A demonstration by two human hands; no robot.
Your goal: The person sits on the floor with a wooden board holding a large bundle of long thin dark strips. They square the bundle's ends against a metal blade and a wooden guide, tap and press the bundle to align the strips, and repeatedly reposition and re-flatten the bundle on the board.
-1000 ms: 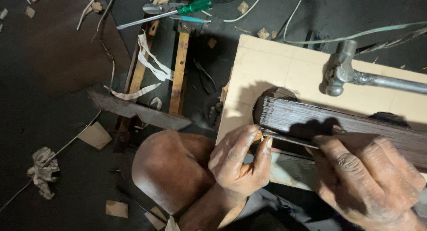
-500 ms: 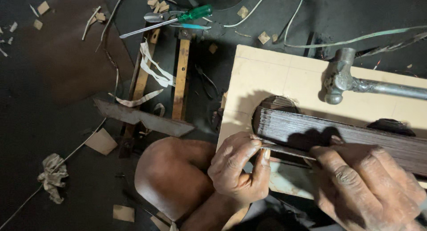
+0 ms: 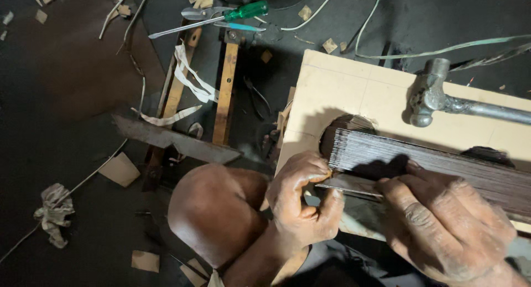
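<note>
A long stack of thin dark metal sheets (image 3: 420,162) lies across a pale tiled board (image 3: 343,93). My left hand (image 3: 301,201) pinches the near end of a thin metal strip (image 3: 354,186) at the stack's lower edge, thumb and fingers closed on it. My right hand (image 3: 445,226) presses down on the same strip and the stack's near side, fingers curled. My bare knee (image 3: 215,209) sits just left of the left hand.
A steel hammer (image 3: 442,102) rests on the board's far right. A green-handled screwdriver (image 3: 221,19) and scissors lie at the top. A wooden frame (image 3: 227,93), a metal bar (image 3: 177,140), cardboard scraps, wires and a crumpled rag (image 3: 52,212) litter the dark floor.
The view has shifted slightly. My left hand has closed tighter on the strip's end; my right hand stays pressed on the stack.
</note>
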